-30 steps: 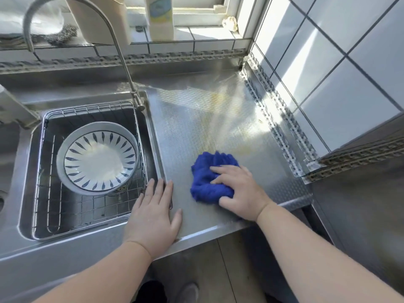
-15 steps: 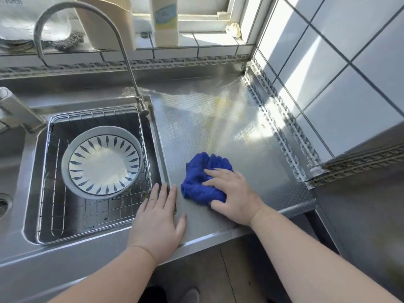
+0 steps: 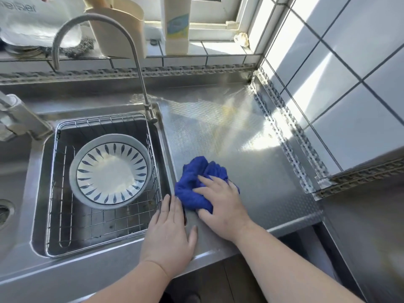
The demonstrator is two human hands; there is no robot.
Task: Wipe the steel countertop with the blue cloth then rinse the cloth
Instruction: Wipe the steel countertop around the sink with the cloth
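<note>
The blue cloth (image 3: 196, 184) lies bunched on the steel countertop (image 3: 247, 145), close to the sink's right edge. My right hand (image 3: 220, 202) presses flat on top of the cloth, its straight fingers pointing left. Flat on the counter's front edge lies my left hand (image 3: 170, 232), fingers straight and just short of the cloth. The sink (image 3: 41, 171) sits at the left, with a curved steel faucet (image 3: 131, 53) rising from its back right corner.
A wire basket (image 3: 105, 224) in the sink holds a white bowl with blue marks (image 3: 111, 171). On the tiled sill behind stand a beige holder (image 3: 118, 29), a bottle (image 3: 177, 25) and a steel scourer (image 3: 80, 49). Tiled wall closes the right side.
My right hand has slid the blue cloth leftward across the counter, from the middle toward the sink edge. My left hand has stayed in place on the front edge.
</note>
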